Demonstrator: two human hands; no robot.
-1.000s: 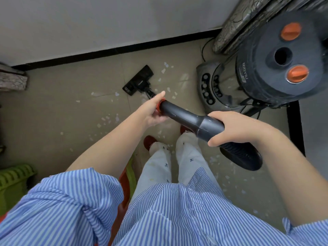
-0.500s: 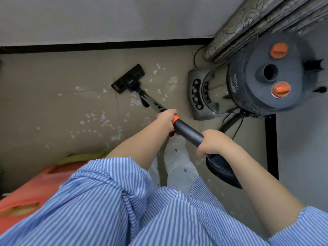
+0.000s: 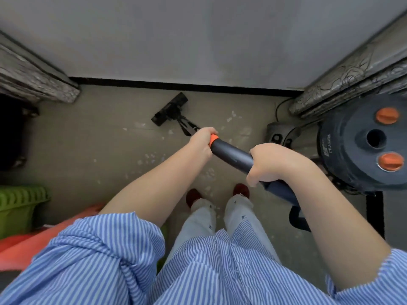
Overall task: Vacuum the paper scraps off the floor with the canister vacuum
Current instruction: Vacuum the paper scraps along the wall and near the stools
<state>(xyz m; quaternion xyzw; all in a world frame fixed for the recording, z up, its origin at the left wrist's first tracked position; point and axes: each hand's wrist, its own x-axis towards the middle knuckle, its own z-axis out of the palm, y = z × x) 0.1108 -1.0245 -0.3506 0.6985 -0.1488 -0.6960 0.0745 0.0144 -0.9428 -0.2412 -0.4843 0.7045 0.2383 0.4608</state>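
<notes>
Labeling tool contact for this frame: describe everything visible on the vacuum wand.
The vacuum wand has a dark grey, plastic-looking handle section with an orange collar at its front. A thinner dark tube runs forward and down to a black floor head resting on the beige floor near the baseboard, angled. The left hand grips at the collar; the right hand grips the rear, where the dark hose begins.

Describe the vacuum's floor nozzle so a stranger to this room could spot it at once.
Find the black baseboard running under the grey wall, then look just below its middle on the beige floor. The floor nozzle lies there at a slant, joined to the wand gripped by the left hand and right hand. It is a flat black bar, unlike the pale paper scraps around it.
</notes>
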